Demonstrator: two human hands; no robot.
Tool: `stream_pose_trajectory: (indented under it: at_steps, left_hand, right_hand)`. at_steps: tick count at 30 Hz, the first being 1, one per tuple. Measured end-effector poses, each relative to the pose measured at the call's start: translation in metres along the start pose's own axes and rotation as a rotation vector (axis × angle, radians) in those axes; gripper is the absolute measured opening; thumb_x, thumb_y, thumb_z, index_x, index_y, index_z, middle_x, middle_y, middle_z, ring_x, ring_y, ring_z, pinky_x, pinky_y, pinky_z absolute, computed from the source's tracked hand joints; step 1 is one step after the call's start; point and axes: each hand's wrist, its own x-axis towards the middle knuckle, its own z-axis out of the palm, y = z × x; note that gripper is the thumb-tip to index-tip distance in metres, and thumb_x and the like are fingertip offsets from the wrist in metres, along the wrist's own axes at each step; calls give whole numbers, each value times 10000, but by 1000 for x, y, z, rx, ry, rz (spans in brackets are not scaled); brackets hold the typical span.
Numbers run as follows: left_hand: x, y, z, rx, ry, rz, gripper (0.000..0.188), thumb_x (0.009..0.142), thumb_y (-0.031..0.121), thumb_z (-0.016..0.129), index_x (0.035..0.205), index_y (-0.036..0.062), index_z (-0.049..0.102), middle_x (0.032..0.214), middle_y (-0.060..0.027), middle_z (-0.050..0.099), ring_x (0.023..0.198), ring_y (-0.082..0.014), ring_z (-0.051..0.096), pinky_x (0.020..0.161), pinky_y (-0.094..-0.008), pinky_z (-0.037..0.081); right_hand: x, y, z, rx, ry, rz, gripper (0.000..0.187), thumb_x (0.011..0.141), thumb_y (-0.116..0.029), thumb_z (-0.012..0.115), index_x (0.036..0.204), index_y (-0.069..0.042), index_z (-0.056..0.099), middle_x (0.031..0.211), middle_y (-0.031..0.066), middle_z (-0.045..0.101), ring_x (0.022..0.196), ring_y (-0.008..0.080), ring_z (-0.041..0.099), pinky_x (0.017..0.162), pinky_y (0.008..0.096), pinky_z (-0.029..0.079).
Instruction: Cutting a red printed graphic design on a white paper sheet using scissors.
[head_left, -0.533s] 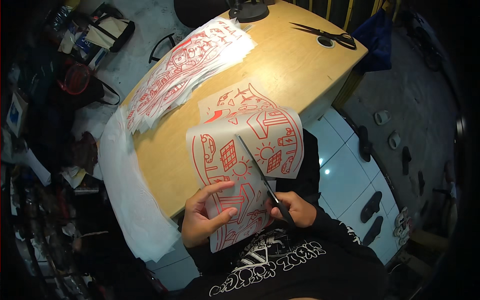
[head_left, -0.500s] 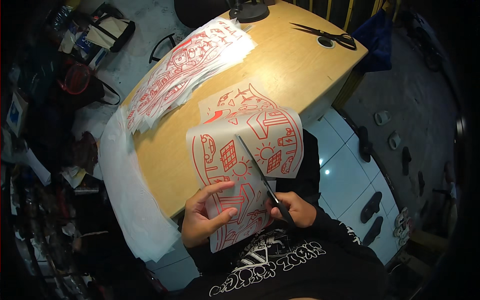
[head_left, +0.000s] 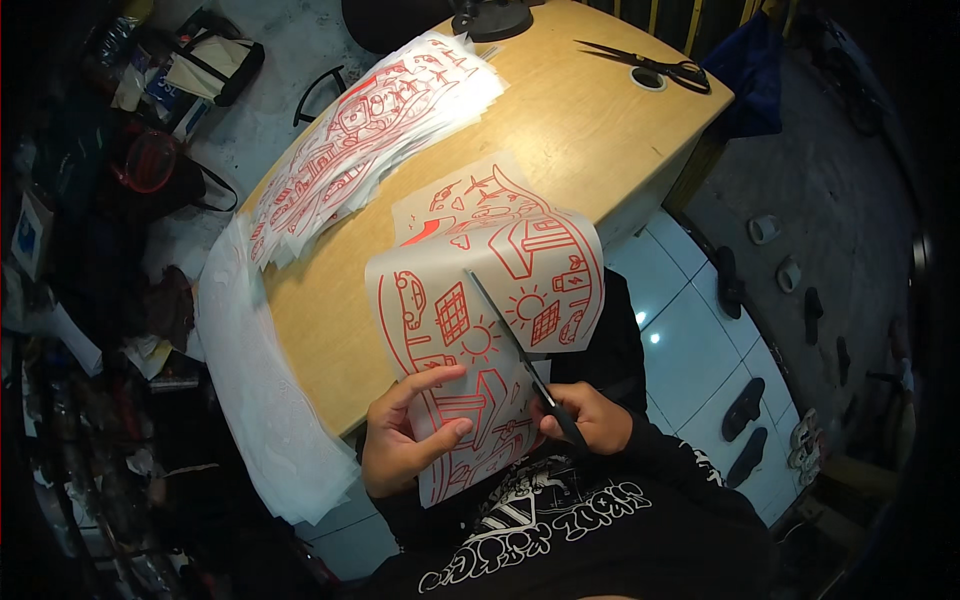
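A large printed sheet (head_left: 420,330) with red line drawings of cars, suns and solar panels hangs over the table's front edge in front of my body, partly cut and curled. My right hand (head_left: 590,418) is closed round the black handle of a pair of scissors (head_left: 515,345). Their long blades lie along the cut, between the drawn suns, pointing away from me. My left hand (head_left: 405,430) holds the sheet's left side, thumb and index finger apart on its printed face. The other left fingers are hidden.
A stack of similar red-printed sheets (head_left: 350,150) lies at the table's (head_left: 590,150) far left. White film (head_left: 260,400) drapes over the left edge. Another pair of black scissors (head_left: 655,68) and a tape roll (head_left: 648,80) sit at the far right. Slippers (head_left: 742,408) lie on the tiled floor.
The view has shifted very slightly. The sheet's upper part has moved a little to the left. Both hands and the scissors stay nearly where they were.
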Motion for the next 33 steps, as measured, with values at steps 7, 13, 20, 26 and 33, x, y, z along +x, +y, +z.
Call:
stream_pose_trajectory:
  at_steps: [7,13,20,26,33]
  left_hand:
    - [-2,10,6,-29,61,-116,477,707,-10,705,1153,-20,538,1083,-87,572,995,-154,568,879,-286,450]
    - [-7,9,6,-10,63,-108,482,702,-6,709,1153,-20,541,1078,-90,576,1000,-159,567,886,-292,446]
    - [-10,4,0,12,-16,-36,469,758,-48,678,1198,-5,524,1123,-108,565,1004,-152,572,835,-276,488]
    - [-10,5,0,47,-34,-24,464,760,-40,681,1197,-6,525,1131,-105,557,1010,-148,564,838,-275,481]
    - [-11,8,-2,5,-52,-101,455,767,-36,676,1195,-1,527,1126,-99,557,1004,-144,565,840,-275,479]
  right_hand:
    - [0,3,-1,0,-19,-11,331,899,-330,567,839,-6,533,622,-46,391,573,49,359,510,230,296]
    - [-2,-3,2,-12,-23,-4,331,903,-319,561,872,10,549,639,-31,441,593,55,405,535,228,339]
    - [-2,0,1,-11,-47,4,316,901,-303,563,878,13,552,643,-23,454,595,52,411,532,225,340]
    - [-1,-5,1,-32,-33,-10,311,902,-299,561,858,8,550,624,-35,435,573,52,391,519,229,324]
    - [-2,-3,-2,-46,-38,4,309,901,-299,562,848,5,546,611,-42,412,569,55,373,520,236,314]
